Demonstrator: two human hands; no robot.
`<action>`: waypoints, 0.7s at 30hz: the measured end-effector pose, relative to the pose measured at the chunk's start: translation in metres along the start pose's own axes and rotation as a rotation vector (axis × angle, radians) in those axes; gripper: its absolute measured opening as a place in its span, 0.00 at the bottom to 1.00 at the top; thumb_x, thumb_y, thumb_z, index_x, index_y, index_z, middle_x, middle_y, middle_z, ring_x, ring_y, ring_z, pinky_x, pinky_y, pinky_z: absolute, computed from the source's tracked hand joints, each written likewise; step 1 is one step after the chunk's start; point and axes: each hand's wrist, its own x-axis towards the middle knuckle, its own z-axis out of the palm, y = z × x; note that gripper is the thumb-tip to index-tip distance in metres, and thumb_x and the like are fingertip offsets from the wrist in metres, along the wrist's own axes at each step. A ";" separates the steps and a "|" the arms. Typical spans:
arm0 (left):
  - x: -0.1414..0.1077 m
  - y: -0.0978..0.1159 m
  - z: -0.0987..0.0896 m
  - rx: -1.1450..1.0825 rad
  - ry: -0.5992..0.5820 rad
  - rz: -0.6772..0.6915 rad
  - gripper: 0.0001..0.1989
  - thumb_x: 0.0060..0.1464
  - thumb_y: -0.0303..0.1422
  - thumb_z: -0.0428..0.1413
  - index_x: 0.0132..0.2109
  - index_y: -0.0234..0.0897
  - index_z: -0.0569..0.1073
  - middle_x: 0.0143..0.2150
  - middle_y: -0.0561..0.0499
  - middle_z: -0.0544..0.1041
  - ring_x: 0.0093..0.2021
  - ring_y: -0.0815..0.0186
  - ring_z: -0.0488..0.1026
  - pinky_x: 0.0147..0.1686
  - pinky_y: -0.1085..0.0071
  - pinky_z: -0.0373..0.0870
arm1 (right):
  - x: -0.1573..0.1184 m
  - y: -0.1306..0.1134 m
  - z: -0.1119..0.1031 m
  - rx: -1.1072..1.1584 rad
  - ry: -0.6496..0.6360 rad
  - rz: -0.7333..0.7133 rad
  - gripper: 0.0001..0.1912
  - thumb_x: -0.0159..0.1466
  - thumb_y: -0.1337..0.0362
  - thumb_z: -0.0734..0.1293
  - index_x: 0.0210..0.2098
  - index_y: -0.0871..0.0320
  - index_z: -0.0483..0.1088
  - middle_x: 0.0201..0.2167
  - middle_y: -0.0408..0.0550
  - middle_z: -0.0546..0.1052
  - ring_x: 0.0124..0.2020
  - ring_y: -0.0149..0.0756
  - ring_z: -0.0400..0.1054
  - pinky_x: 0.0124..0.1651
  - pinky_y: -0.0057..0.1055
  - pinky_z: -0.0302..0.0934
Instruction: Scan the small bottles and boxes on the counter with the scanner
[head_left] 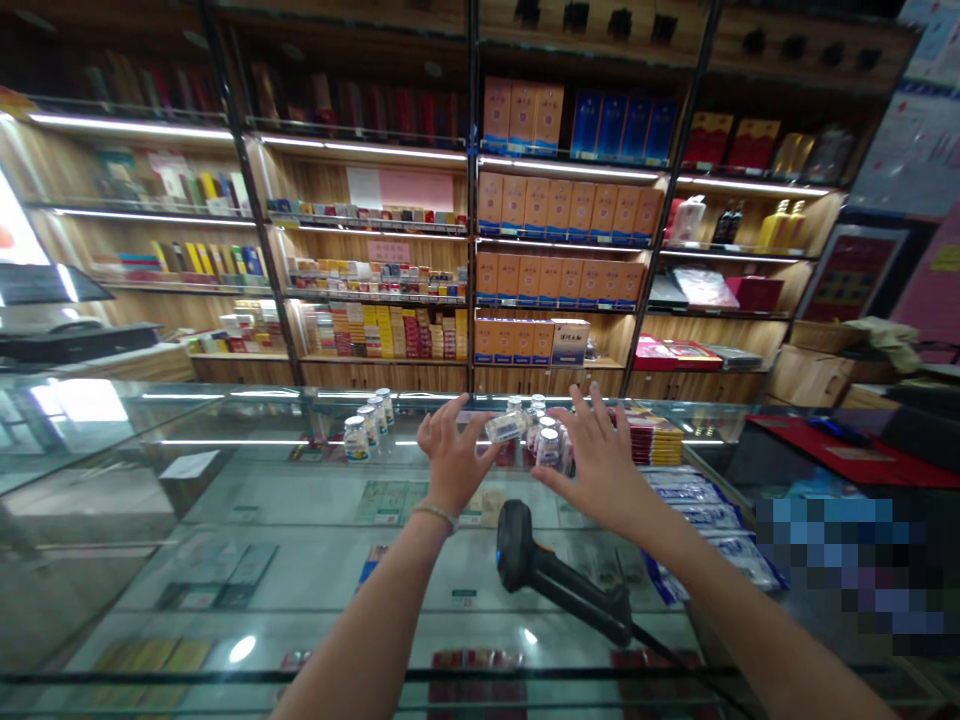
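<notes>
My left hand (450,458) is over the glass counter, its thumb and fingers apart. A small bottle with a pale label (505,428) lies tilted at its thumb tip; whether they touch I cannot tell. My right hand (600,458) is spread with its thumb stretched out, beside a small clear bottle with a white cap (547,450). Several similar bottles stand behind that one, partly hidden by my right hand. To the left, a row of small white-capped bottles (358,440) stands upright. Below my hands a black barcode scanner (566,580) lies on the glass.
Stacked red and yellow packets (664,440) and blue-and-white packs (690,500) are on the right of the glass counter (300,590). A red mat (847,455) lies beyond them. Lit shelves with boxes (555,285) line the wall. The scanner's cable runs to the lower right.
</notes>
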 end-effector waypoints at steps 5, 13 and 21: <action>0.002 0.004 -0.002 0.022 0.004 0.020 0.19 0.51 0.46 0.65 0.50 0.49 0.78 0.63 0.41 0.68 0.63 0.49 0.63 0.65 0.47 0.48 | 0.040 0.031 0.023 0.024 0.092 0.067 0.28 0.67 0.45 0.63 0.61 0.52 0.66 0.73 0.55 0.50 0.74 0.54 0.37 0.69 0.62 0.34; 0.001 0.009 -0.003 0.040 0.030 0.077 0.21 0.49 0.46 0.66 0.50 0.50 0.78 0.63 0.43 0.69 0.62 0.50 0.64 0.65 0.49 0.48 | 0.062 0.042 0.055 0.126 -0.040 0.126 0.21 0.69 0.46 0.59 0.41 0.49 0.79 0.71 0.50 0.56 0.73 0.52 0.38 0.68 0.62 0.34; 0.001 0.012 -0.003 0.040 0.003 0.091 0.20 0.51 0.46 0.65 0.50 0.49 0.78 0.63 0.43 0.68 0.63 0.50 0.63 0.66 0.49 0.46 | 0.062 0.045 0.054 0.147 -0.119 0.134 0.25 0.70 0.44 0.57 0.38 0.52 0.79 0.71 0.51 0.56 0.74 0.50 0.37 0.68 0.62 0.31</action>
